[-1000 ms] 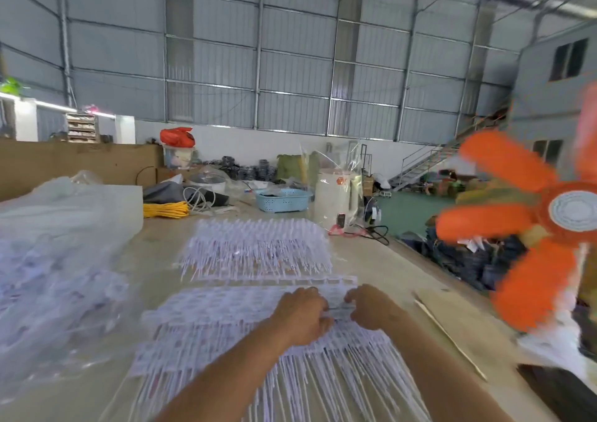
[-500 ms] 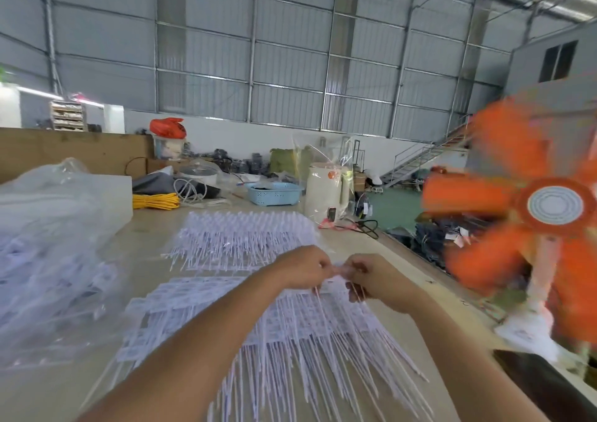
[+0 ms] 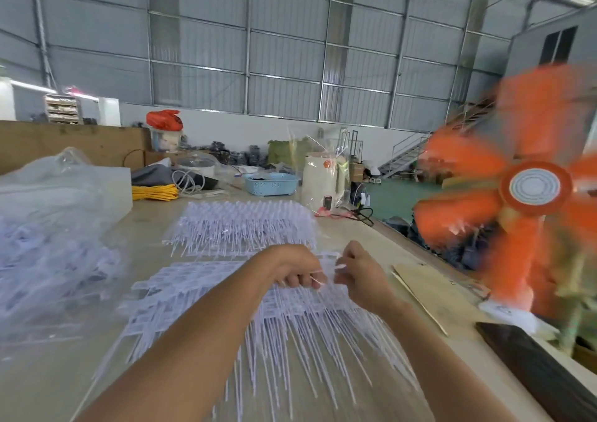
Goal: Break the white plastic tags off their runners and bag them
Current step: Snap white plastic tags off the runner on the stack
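Note:
A near sheet of white plastic tags on runners (image 3: 200, 292) lies on the table in front of me, its long thin stems fanning toward me. My left hand (image 3: 295, 268) grips the raised far edge of that sheet with curled fingers. My right hand (image 3: 361, 274) pinches a white runner piece (image 3: 337, 265) close beside the left hand. A second sheet of tags (image 3: 245, 228) lies flat farther back. At the left, a clear plastic bag (image 3: 48, 228) holds a heap of white tags.
An orange fan (image 3: 529, 192) spins at the table's right edge. A dark board (image 3: 542, 370) and a cardboard strip (image 3: 420, 295) lie at the right. At the back stand a white kettle (image 3: 321, 179), a blue basket (image 3: 271, 184) and yellow cord (image 3: 155, 192).
Both hands have risen from the table, lifting the near sheet's far edge. The right hand has pulled slightly apart from the left. The view has shifted left and up.

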The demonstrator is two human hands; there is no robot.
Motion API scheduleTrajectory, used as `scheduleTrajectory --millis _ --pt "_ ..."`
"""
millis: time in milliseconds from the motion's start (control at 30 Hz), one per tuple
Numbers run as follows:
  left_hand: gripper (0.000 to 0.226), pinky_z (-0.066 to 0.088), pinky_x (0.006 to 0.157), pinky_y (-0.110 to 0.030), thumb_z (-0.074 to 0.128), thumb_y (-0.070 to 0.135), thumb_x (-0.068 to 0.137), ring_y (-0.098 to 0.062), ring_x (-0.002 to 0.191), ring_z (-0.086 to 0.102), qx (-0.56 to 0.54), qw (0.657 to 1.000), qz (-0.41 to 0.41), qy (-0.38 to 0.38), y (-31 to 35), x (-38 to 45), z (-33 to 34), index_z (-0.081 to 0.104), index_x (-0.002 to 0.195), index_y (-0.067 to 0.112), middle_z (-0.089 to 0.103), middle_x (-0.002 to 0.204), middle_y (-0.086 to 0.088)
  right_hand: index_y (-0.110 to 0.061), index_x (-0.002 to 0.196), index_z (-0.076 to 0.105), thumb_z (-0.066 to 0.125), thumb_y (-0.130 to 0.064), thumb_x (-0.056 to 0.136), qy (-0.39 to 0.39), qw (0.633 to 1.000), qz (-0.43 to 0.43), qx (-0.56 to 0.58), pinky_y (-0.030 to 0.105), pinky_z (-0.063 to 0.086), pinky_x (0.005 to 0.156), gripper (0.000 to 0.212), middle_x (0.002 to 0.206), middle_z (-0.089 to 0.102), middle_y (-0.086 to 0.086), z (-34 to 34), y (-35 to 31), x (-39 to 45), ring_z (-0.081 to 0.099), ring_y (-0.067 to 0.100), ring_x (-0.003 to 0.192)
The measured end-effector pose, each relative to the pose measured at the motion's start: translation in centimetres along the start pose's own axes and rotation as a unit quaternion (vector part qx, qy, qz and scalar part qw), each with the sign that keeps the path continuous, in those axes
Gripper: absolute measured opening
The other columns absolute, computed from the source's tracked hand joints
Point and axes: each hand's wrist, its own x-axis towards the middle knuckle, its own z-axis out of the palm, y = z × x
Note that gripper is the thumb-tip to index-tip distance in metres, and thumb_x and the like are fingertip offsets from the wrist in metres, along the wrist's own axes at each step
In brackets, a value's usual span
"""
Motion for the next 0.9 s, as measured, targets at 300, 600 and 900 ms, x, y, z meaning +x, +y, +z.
scheduleTrajectory --millis 300,600,900 --pt "0.023 0.033 0.046 -0.022 0.046 0.006 0.094 -0.013 0.048 0.042 0.002 0.993 0.096 0.066 -2.4 -0.3 1.1 0.065 0.093 -0.007 0.060 0.068 -0.007 -0.005 0.078 0.053 0.051 -0.011 0.095 0.035 0.820 0.249 0.514 0.025 0.048 0.051 0.018 0.073 0.056 0.008 -5.9 0.8 -0.1 0.053 0.015 0.052" --pt "0.018 0.039 0.057 -0.019 0.067 0.013 0.084 -0.009 0.062 0.052 0.037 0.975 0.153 0.158 -3.3 0.2 1.0 0.068 0.098 0.001 0.055 0.069 0.003 -0.009 0.084 0.055 0.054 -0.009 0.093 -0.161 0.857 0.251 0.420 0.036 0.055 0.071 0.009 0.086 0.058 0.010 -0.2 -3.2 1.5 0.064 0.023 0.073" --pt "0.039 0.032 0.053 -0.027 0.056 0.035 0.094 -0.007 0.049 0.044 0.070 0.978 0.140 0.138 -5.8 0.2 0.6 0.045 0.061 0.017 0.045 0.061 -0.002 0.002 0.078 0.055 0.056 0.011 0.086 -0.133 0.878 0.215 0.406 0.022 0.053 0.054 0.012 0.067 0.055 0.015 0.5 -3.0 1.4 0.063 0.013 0.052"
